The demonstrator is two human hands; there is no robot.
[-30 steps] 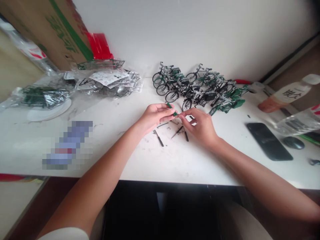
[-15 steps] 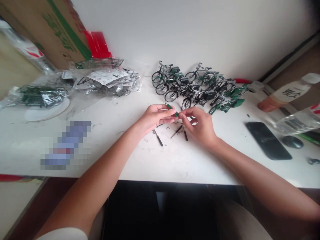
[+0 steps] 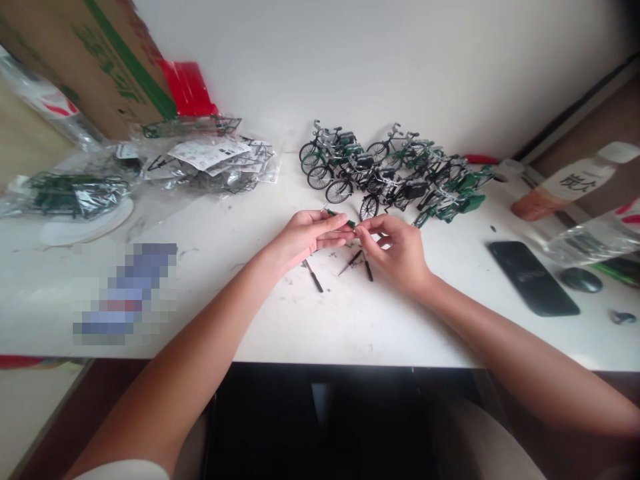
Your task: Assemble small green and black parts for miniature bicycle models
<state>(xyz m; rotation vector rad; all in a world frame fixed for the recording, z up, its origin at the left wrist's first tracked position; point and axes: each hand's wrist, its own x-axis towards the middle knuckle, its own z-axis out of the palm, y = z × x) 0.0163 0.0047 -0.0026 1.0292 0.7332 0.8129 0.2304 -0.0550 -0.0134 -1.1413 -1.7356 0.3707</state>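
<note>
Between thumb and fingers, my left hand [image 3: 315, 235] holds a small green part [image 3: 345, 219] above the white table. My right hand [image 3: 395, 250] is closed in a pinch at the part's right end. Whatever tiny piece sits between those right fingertips is too small to make out. Below the hands lie small black-handled screwdrivers [image 3: 314, 276] and scattered tiny bits [image 3: 341, 255]. Behind them stands a group of model bicycles [image 3: 370, 180], black and green, packed close together.
Clear plastic bags of bicycle parts [image 3: 200, 160] lie at the back left, near a cardboard box [image 3: 100, 60]. To the right are a black phone [image 3: 533, 278], a computer mouse [image 3: 581, 280] and bottles [image 3: 565, 187]. A pixelated blue item [image 3: 130, 287] lies at left.
The green part has turned in my fingers and lies flatter. Both hands stay close together at nearly the same place. The whole view has shifted slightly.
</note>
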